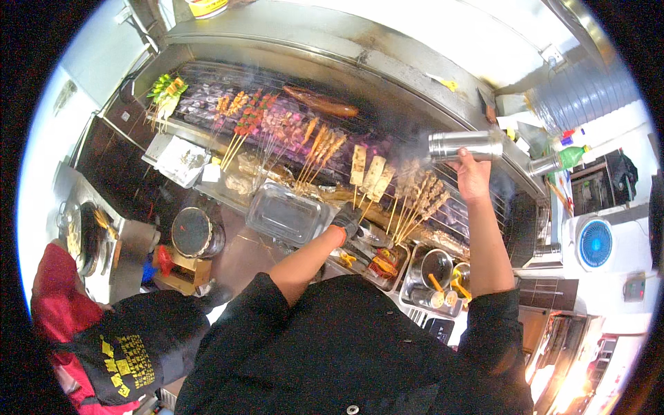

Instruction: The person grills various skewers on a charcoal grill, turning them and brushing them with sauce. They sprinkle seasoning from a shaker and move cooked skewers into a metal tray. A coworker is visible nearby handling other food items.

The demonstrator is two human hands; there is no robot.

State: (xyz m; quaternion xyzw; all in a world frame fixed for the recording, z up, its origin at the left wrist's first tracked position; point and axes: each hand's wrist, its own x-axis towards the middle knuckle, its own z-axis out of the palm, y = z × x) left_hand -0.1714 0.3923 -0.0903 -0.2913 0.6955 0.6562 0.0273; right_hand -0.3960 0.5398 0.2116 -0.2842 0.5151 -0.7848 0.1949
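My right hand (472, 174), bare, grips a steel shaker canister (464, 145) that lies nearly level above the grill's right part. Beneath and left of it, browned meat skewers (423, 194) rest over the coals with their sticks toward me. My left hand (347, 220) wears a dark glove and closes around the stick ends of several flat, pale slab skewers (372, 174); its fingertips are partly hidden. A clear plastic tray (290, 212) lies just left of that wrist. Smoke blurs the area by the canister's left end.
The charcoal grill (207, 98) also carries red skewers (251, 116), orange-brown skewers (324, 142), green vegetables (167, 93) and a long browned piece (321, 101). Near me stands a steel tray (407, 282) of shakers. A person in red and black (119, 347) is at left; a blue fan (595, 243) stands right.
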